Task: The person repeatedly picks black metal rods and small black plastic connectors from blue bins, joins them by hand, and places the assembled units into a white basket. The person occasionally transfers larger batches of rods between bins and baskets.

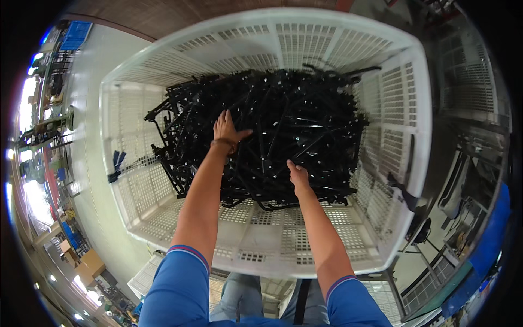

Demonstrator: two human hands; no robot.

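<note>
A heap of black metal rod-like parts [305,109], many bent and tangled together, fills the middle of a large white plastic crate [348,22]. My left hand [225,129] is over the left-centre of the heap, its fingers stretched forward and the thumb spread to the right. Nothing shows in its grasp, and a dark band circles the wrist. Lower and to the right, my right hand [298,177] reaches in at the near part of the heap. Its thumb points up and away from me, while the other fingers are mostly hidden, so any hold on a black part is unclear.
High slotted walls surround the heap. Dark straps hang on the crate's left [116,166] and right [403,192] sides. Pale floor [90,136] runs along the left, with cardboard boxes [90,264] farther out. A metal-framed stand [436,283] is at the lower right.
</note>
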